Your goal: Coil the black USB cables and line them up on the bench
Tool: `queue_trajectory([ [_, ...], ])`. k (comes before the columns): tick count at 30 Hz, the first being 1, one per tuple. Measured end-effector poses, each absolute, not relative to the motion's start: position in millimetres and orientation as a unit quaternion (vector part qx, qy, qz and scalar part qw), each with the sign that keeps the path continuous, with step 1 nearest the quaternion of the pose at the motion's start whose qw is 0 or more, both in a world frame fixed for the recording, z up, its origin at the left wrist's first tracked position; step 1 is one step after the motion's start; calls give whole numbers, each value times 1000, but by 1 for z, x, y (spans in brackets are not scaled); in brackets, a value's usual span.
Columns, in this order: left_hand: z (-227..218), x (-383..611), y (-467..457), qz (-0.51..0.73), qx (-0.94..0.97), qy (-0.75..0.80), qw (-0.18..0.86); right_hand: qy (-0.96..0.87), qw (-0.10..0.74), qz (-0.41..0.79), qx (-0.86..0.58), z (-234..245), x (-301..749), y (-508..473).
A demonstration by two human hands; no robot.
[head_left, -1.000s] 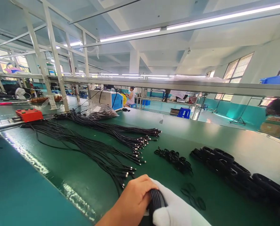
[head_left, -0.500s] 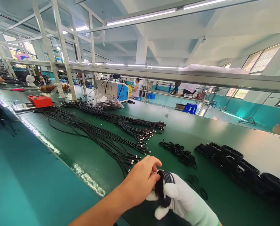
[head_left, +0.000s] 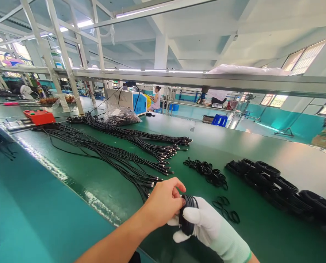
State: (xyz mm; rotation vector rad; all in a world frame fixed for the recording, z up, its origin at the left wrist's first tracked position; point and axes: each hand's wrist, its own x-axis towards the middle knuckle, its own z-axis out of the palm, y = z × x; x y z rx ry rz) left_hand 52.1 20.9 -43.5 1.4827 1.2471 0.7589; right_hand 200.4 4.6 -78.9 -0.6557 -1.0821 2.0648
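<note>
A coiled black cable (head_left: 188,217) is gripped by my right hand (head_left: 210,221), which wears a white glove; the thumb lies across the near side of the coil. My bare left hand (head_left: 164,200) is closed at the coil's upper left edge, thumb and fingertips pinching there. What exactly lies between those fingertips is partly hidden. Just right of my hands, several loose black bands (head_left: 225,209) rest on the green table (head_left: 163,128). Behind them is a heap of small black bands (head_left: 206,172).
Long black cables (head_left: 108,151) with metal plugs stretch across the table to the left. Coiled cables (head_left: 269,186) are piled at the right. A red box (head_left: 39,117), a plastic bag (head_left: 121,116) and a blue-and-white machine (head_left: 127,101) stand farther back. A person (head_left: 156,100) sits beyond.
The view has shifted slightly, so the scene sits a little left and higher. The coil has turned slightly in my right hand, and my left hand stays at its edge.
</note>
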Motion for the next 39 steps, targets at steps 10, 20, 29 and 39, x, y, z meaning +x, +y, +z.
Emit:
queue_trajectory([
  [10,-46,53,18,238,666,585,398,-404,348,807,-252,-81,190,-1],
  [20,-56,48,21,306,745,490,333,-358,341,824,-274,-90,181,-6],
  [29,-64,32,3,289,761,468,345,-246,441,815,-284,-88,178,1],
  [39,-60,30,2,306,740,449,397,-261,377,854,-247,-88,195,4],
])
